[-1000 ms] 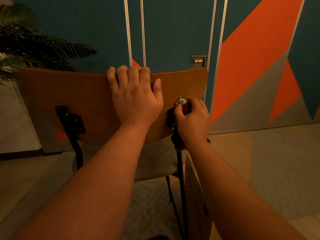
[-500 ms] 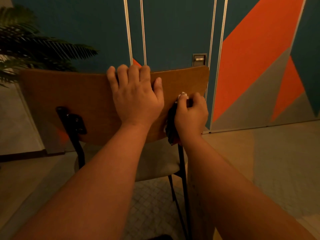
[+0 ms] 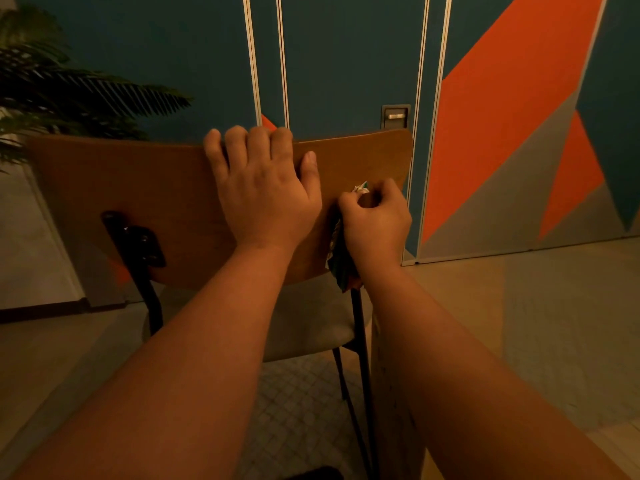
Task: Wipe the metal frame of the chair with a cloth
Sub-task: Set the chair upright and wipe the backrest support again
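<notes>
A chair stands in front of me, seen from behind, with a curved wooden backrest (image 3: 145,188) and a black metal frame (image 3: 358,327). My left hand (image 3: 263,192) lies over the backrest's top edge, fingers curled over it. My right hand (image 3: 375,223) is closed on a crumpled cloth (image 3: 341,261) and presses it against the right upright of the frame, just behind the backrest. A bit of the cloth pokes out above my fingers. The left frame upright and its bracket (image 3: 135,244) show uncovered. The grey seat (image 3: 311,323) lies below.
A painted wall with sliding doors and a recessed handle (image 3: 395,116) stands right behind the chair. A leafy plant (image 3: 52,91) fills the left. A wooden panel edge (image 3: 391,393) stands by my right forearm. Tiled floor stretches to the right.
My right hand with the cloth has slid up the right frame upright, from below the backrest's lower edge to higher behind it. My left hand has stayed on the backrest.
</notes>
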The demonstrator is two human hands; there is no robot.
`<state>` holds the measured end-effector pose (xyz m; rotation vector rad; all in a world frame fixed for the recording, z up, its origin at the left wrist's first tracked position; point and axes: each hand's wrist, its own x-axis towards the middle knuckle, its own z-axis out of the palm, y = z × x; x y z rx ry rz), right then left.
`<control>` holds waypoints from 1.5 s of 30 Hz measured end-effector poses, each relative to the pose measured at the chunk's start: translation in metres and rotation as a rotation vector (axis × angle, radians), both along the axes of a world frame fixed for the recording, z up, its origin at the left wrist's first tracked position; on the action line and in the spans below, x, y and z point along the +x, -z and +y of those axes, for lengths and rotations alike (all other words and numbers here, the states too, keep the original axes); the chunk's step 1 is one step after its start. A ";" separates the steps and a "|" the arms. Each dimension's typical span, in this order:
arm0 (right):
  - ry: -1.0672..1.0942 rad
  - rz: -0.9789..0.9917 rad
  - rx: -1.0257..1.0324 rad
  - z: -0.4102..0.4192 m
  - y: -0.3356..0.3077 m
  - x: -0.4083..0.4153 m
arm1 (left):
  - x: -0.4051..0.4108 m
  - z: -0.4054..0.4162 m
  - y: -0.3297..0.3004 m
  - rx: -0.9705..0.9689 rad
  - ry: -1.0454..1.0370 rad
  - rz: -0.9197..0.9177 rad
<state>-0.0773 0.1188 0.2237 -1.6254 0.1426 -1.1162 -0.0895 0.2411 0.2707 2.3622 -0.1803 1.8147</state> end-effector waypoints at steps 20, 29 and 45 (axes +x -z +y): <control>-0.047 0.029 0.204 -0.009 0.060 0.001 | -0.001 0.002 0.000 0.010 0.011 0.011; -0.011 -0.188 -0.132 -0.002 0.030 0.010 | -0.001 0.001 0.000 0.006 0.011 0.015; -0.068 -0.110 -0.161 -0.007 0.049 0.006 | 0.000 0.002 0.000 0.011 0.006 0.000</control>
